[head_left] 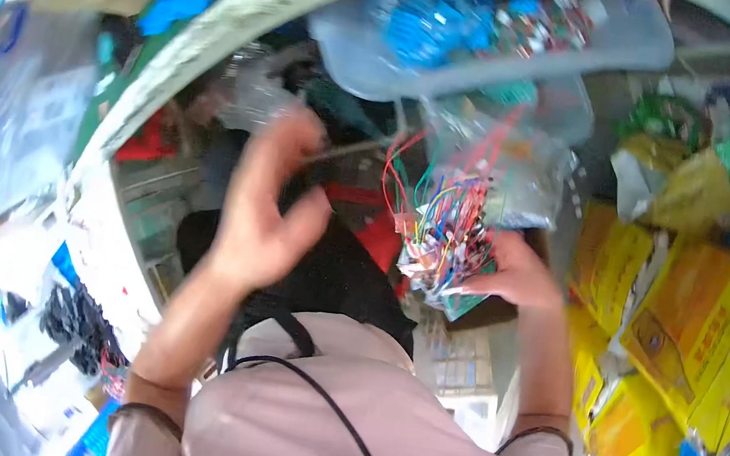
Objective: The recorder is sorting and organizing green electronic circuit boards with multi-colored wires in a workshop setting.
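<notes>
My right hand (520,274) is closed around a bundle of thin wires with small connectors (449,241). Red, blue, yellow and green strands stick out of it, and a few red ones loop up to the left. Some green and clear pieces show at the bundle's lower end. Behind it lies a clear plastic bag (530,183), partly covered by the wires. To the left my left hand (273,204) is raised above my dark-clad lap, apart from the bundle. Its thumb stands off from the fingers, it is smeared by motion, and nothing shows in it.
A translucent plastic bin (361,70) with blue bags and more wires stands ahead. Yellow boxes (702,329) pile up at the right, below a green and yellow bag (698,176). A pale curved table edge (161,72) runs along the left. A black cord (337,405) crosses my shirt.
</notes>
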The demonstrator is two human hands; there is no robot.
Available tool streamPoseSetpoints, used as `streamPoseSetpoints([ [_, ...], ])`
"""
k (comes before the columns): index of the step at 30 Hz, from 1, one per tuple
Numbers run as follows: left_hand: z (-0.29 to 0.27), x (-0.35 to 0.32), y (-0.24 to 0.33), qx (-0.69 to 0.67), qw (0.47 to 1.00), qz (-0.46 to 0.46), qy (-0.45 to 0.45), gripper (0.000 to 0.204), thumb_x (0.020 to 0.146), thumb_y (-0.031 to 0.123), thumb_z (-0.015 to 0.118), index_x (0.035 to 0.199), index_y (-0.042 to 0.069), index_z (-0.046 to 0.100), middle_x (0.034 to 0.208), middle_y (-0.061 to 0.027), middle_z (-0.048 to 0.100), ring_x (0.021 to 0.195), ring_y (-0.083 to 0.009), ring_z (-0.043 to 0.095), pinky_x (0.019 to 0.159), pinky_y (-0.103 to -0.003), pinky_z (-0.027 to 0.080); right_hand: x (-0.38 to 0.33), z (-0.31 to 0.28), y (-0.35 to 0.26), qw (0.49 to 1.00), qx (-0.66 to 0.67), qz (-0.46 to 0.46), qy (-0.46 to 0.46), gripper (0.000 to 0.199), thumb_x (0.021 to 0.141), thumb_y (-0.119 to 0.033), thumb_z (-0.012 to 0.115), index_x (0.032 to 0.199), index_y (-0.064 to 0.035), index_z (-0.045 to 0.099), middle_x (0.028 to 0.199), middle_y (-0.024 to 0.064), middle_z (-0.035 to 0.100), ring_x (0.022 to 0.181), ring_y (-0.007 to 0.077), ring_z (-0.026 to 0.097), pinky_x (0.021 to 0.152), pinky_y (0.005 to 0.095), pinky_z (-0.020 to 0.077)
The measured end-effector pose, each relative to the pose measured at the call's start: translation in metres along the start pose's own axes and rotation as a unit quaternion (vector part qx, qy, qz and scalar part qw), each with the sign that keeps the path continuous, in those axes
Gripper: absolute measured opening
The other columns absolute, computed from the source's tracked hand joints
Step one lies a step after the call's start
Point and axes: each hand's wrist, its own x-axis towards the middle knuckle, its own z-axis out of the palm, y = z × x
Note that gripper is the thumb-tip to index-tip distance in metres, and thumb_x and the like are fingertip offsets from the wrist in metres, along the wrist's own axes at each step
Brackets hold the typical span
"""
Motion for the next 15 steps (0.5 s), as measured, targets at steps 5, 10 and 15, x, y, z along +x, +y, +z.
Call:
streamPoseSetpoints([
  [5, -0.035, -0.116, -0.008, -0.386, 0.921, -0.054, -0.021, 0.106, 0.072, 0.014, 0.079, 0.149, 0.005, 0.006, 0.149, -0.0125, 0.023, 0.141, -0.0247, 0.017, 0.112, -0.042, 0.016, 0.1, 0.136, -0.045, 0.99, 0.064, -0.099, -0.072, 0.069, 0.069, 0.001, 0.076, 0.131, 0.0008, 0.046, 0.118, 0.005, 0.059, 0.11, 0.0123, 0.053, 0.098, 0.0313, 0.0406],
  [10, -0.117, -0.197, -0.002, -0.243, 0.935, -0.063, 0.251, 0.073, 0.076, 0.005, 0.075, 0.134, 0.004, 0.03, 0.124, -0.0063, 0.043, 0.119, -0.0132, 0.039, 0.099, -0.03, 0.035, 0.159, 0.296, -0.077, 0.981, 0.033, -0.113, -0.152, 0.062, 0.079, 0.003, 0.065, 0.134, -0.0002, 0.038, 0.117, 0.0072, 0.057, 0.109, 0.0143, 0.055, 0.095, 0.0303, 0.0419],
  [15, -0.141, -0.33, -0.011, -0.275, 0.849, -0.087, 0.442, 0.079, 0.077, 0.004, 0.075, 0.14, 0.004, 0.028, 0.126, -0.0062, 0.046, 0.115, -0.0123, 0.044, 0.099, -0.029, 0.037, 0.165, 0.423, -0.039, 0.943, -0.053, -0.094, -0.315, 0.059, 0.083, -0.003, 0.064, 0.134, 0.0005, 0.035, 0.113, 0.0085, 0.056, 0.103, 0.0155, 0.056, 0.093, 0.0303, 0.0427],
])
